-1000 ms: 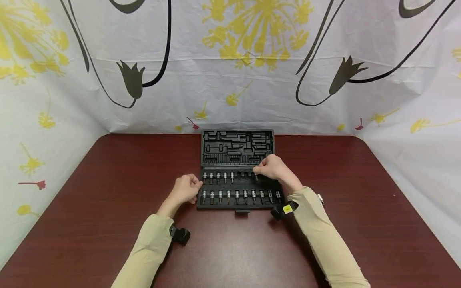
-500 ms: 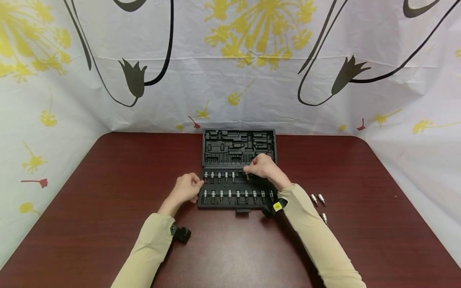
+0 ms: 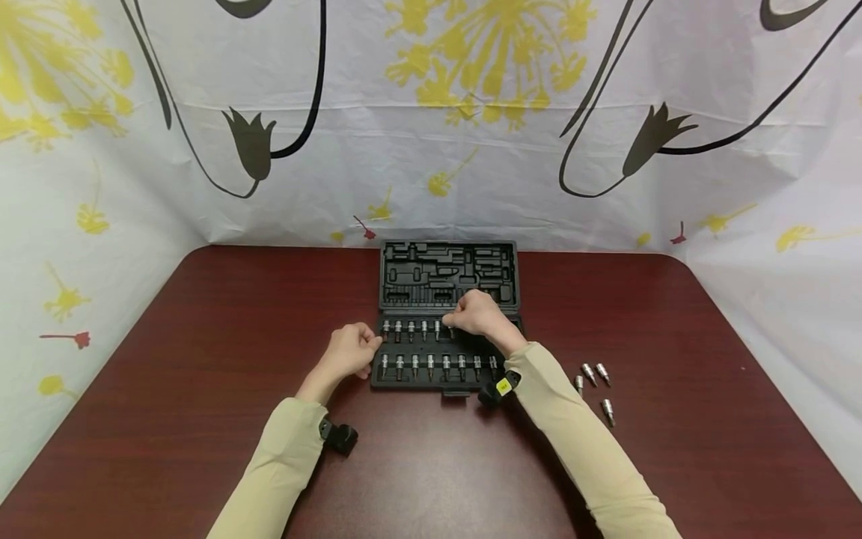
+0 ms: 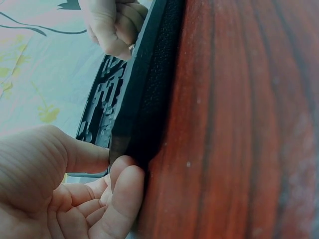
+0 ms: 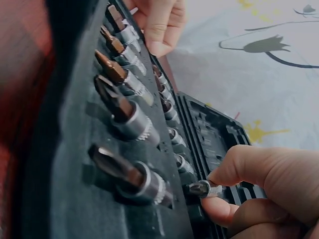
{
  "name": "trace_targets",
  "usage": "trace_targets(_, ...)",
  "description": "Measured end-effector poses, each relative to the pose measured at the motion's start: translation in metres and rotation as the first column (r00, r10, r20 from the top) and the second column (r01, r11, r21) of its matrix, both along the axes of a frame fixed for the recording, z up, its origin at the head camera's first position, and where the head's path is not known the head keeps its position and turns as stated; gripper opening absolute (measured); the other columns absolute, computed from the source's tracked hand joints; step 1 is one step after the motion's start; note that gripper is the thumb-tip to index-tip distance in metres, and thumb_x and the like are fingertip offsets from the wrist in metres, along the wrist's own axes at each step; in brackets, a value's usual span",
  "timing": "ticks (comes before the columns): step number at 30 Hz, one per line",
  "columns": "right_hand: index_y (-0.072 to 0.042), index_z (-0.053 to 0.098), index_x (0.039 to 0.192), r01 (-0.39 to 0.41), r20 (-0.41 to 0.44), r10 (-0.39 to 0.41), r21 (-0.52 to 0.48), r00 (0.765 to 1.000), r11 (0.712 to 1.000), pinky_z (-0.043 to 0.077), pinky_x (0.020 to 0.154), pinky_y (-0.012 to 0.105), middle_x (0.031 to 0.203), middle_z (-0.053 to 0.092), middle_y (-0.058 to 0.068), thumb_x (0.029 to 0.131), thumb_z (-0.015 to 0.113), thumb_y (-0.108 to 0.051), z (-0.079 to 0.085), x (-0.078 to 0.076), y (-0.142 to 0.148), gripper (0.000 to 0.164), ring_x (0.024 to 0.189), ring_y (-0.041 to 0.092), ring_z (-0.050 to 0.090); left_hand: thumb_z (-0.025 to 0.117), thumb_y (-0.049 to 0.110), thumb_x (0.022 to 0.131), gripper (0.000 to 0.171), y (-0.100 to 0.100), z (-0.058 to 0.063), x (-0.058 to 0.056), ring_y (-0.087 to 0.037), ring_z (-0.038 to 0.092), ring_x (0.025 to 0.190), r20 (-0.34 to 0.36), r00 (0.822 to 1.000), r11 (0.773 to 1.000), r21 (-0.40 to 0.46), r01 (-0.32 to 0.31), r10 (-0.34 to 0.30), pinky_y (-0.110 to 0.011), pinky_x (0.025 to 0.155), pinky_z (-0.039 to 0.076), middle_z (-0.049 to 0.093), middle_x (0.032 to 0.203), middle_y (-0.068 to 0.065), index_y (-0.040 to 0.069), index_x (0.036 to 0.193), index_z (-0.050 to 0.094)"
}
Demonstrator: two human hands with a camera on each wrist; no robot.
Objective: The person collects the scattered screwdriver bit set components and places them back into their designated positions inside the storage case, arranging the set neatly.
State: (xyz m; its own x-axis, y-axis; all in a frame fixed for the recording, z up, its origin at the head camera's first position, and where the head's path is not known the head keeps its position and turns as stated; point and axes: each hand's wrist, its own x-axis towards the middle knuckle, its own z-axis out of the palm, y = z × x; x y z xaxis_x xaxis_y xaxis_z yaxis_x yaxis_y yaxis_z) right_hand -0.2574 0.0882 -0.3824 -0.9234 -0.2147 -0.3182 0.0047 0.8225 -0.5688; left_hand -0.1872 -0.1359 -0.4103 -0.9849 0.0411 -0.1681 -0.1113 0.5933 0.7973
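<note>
A black bit socket case (image 3: 417, 349) lies open on the table, with two rows of silver bit sockets in its near half. My left hand (image 3: 346, 350) pinches the case's left edge between thumb and finger, as the left wrist view shows closely. Over the upper row, my right hand (image 3: 477, 313) pinches one bit socket (image 5: 207, 189) by thumb and fingers. That piece is just right of the upper-row bit sockets (image 3: 411, 329). The right hand and forearm hide the right part of the case; the lower-row bit sockets (image 3: 431, 363) show beside them.
Several loose bit sockets (image 3: 608, 412) lie on the table (image 3: 673, 449) to the right of the case, partly beside the right sleeve. The moulded lid (image 3: 449, 273) leans up at the back near the patterned white curtain (image 3: 337, 90).
My right hand has moved left along the upper row, with the bit socket between its fingers. Loose bit sockets have come into sight beside the right sleeve. The left hand stays at the case edge.
</note>
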Motion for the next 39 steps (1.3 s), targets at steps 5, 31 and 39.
trace_targets(5, -0.015, 0.036, 0.045, -0.027, -0.015, 0.028, 0.060, 1.000, 0.998, 0.021, 0.040, 0.021, 0.042, 0.024, -0.005, 0.087, 0.066, -0.026, 0.003, 0.002, -0.005, 0.052, 0.038, 0.008, 0.016, 0.056, 0.010, 0.093, 0.015, 0.000, -0.001, -0.001, -0.013, 0.055, 0.042, 0.000, 1.000, 1.000, -0.011, -0.005, 0.005, -0.027, 0.041, 0.052, 0.056, 0.058, -0.009, -0.001, 0.082, 0.055)
trace_targets(31, -0.008, 0.069, 0.063, -0.079, 0.056, 0.069, 0.181, 0.996, 0.980, 0.038, 0.050, 0.026, 0.053, 0.057, 0.002, 0.082, 0.070, -0.043, 0.003, -0.013, 0.013, 0.040, 0.049, 0.013, 0.041, 0.056, 0.010, 0.094, 0.015, 0.000, -0.002, 0.000, -0.014, 0.055, 0.042, -0.004, 1.000, 1.000, -0.005, -0.004, 0.004, -0.027, 0.041, 0.052, 0.056, 0.059, -0.009, -0.001, 0.083, 0.055)
trace_targets(39, -0.014, 0.042, 0.048, -0.010, 0.022, 0.011, -0.021, 1.000, 1.000, 0.029, 0.045, 0.024, 0.077, 0.069, 0.001, 0.088, 0.064, -0.039, 0.003, -0.002, 0.023, 0.052, 0.039, 0.009, 0.022, 0.056, 0.011, 0.094, 0.016, 0.000, -0.001, 0.001, -0.014, 0.055, 0.042, -0.005, 1.000, 1.000, -0.006, 0.001, -0.001, -0.028, 0.041, 0.052, 0.056, 0.059, -0.009, 0.000, 0.083, 0.055)
